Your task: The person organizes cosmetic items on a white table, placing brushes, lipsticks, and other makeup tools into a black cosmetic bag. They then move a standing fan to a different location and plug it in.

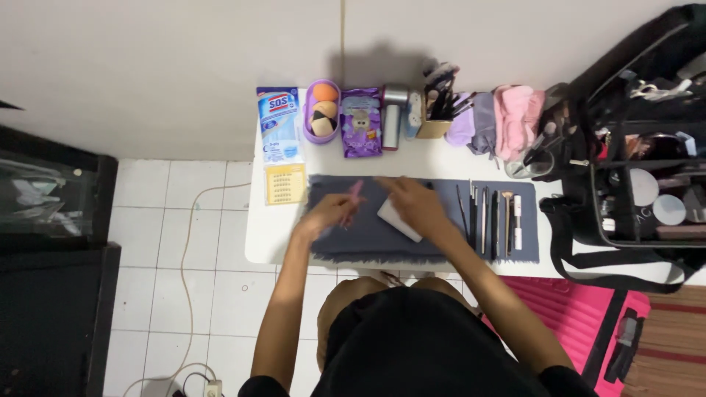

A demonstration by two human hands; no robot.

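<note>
A small white table (259, 235) stands against a plain off-white wall (169, 73), which fills the upper part of the view. Left of the table, the floor (169, 242) is white square tile with dark grout lines (a pale cable (190, 242) loops across it). Farther left of the table sits dark furniture with a glass top (51, 195). Right of the table, low down, lies a strip of reddish-brown striped flooring (676, 345).
</note>
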